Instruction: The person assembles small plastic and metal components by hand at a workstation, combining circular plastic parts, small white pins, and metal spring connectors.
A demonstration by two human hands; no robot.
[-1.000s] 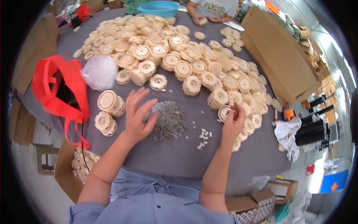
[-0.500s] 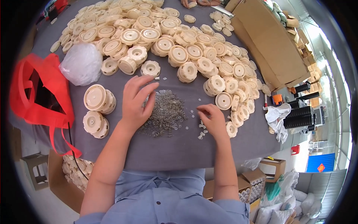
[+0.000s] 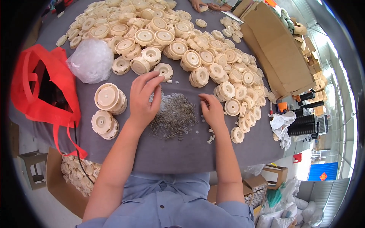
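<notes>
My left hand [image 3: 145, 98] is over the left side of a heap of small metal springs [image 3: 176, 121], fingers stretched out, thumb apart and nothing visible in them. Its fingertips reach the lower left edge of a cream plastic wheel-shaped part [image 3: 165, 71]; whether they touch it I cannot tell. Beside that part lies a small white plastic piece [image 3: 170, 81]. On the heap's right side my right hand [image 3: 213, 111] has bent fingers, with thumb and forefinger apart and nothing visible between them. Small white pieces [image 3: 210, 140] lie by its wrist. Clear washers [image 3: 167, 99] mix with the springs.
A large pile of cream round parts [image 3: 152, 24] covers the table's far side and curves down the right. At left stand two stacked groups [image 3: 107, 96], a plastic bag [image 3: 90, 60] and a red bag [image 3: 62, 83]. Another person's hands [image 3: 197, 5] work at the far edge.
The whole view has shifted slightly. My left fingertips have moved from below the wheel-shaped part to its lower left edge. My right hand has moved forward and inward, toward the spring heap.
</notes>
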